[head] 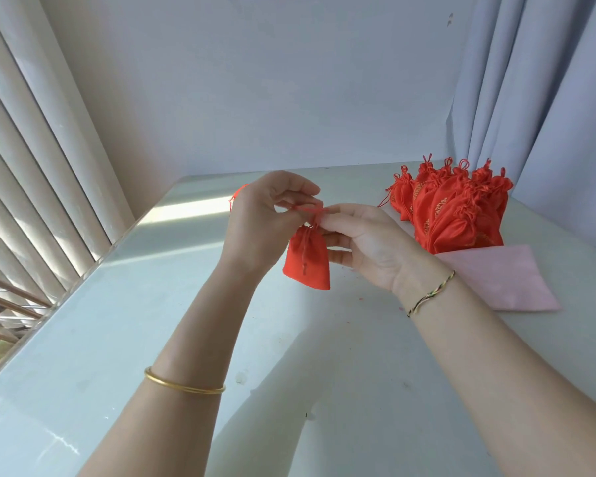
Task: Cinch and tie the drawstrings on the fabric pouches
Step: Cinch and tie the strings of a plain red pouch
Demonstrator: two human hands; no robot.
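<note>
While your left hand [262, 215] and right hand [365, 242] each pinch the thin drawstring [310, 210] at its gathered neck, the pouch [307, 259] hangs above the table's [186, 339] middle, light, limp, probably slick, so grip cord near the neck, not the body.

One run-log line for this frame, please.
stage: tying drawstring | left hand: pinches drawstring | right hand: pinches drawstring | pouch: hangs below hands | cinched pouches: piled at right

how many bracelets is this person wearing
2: a gold bangle on the left forearm and a thin cord bracelet on the right wrist; none seems hidden.
</note>
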